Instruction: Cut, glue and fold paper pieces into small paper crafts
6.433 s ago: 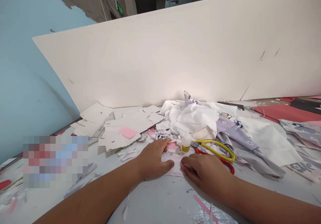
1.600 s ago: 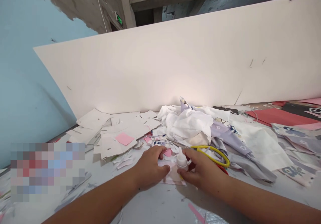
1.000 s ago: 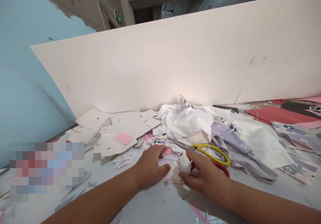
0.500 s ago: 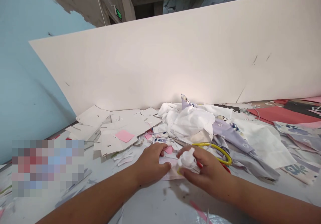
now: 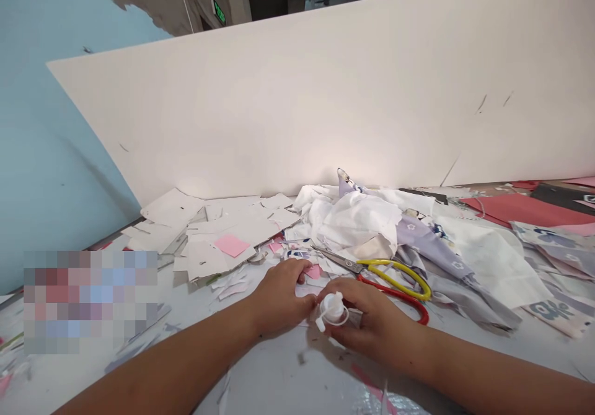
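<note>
The little white bottle is held between the curled thumb and fingers of the right hand, just beside the thumb of the left hand, whose pointing finger and thumb are spread apart over the pale pink piece on the table.

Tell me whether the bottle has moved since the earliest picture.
Yes: the bottle has come toward the person, farther from the board, into the right hand.
</note>
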`<state>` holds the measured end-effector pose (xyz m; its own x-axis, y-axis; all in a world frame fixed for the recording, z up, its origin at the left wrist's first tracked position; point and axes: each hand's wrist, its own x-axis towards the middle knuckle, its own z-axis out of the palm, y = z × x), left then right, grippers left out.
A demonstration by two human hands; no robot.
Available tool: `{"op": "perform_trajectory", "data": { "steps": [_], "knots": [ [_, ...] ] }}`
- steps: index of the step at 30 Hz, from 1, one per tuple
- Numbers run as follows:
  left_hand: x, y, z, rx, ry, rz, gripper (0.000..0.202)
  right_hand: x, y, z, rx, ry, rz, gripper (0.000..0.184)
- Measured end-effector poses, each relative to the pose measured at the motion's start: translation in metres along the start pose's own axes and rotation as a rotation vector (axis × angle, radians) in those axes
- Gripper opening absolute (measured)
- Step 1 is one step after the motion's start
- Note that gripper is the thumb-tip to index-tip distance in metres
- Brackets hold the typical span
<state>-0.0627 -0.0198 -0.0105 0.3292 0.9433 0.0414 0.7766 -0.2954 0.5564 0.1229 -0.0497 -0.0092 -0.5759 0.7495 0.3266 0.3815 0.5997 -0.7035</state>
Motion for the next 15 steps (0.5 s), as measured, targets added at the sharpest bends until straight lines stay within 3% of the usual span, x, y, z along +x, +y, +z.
{"op": "perform_trajectory", "data": {
  "steps": [4,9,15],
  "knots": [
    [0.0011,-0.0022,0.001,0.017,0.005,0.029,0.048,-0.0016,-0.0013,-0.0018,0.055,0.023,0.05,0.012],
    [0.0017,-0.0029,0.0023,0.023,-0.001,0.038,0.045,-0.0038,0.0028,-0.0043,0.257,0.247,0.087,0.01],
    [-0.0002,-0.0007,-0.0009,0.008,0.0,0.05,0.047,-0.0003,-0.0042,0.0013,0.137,-0.014,0.139,0.011]
  ]
}}
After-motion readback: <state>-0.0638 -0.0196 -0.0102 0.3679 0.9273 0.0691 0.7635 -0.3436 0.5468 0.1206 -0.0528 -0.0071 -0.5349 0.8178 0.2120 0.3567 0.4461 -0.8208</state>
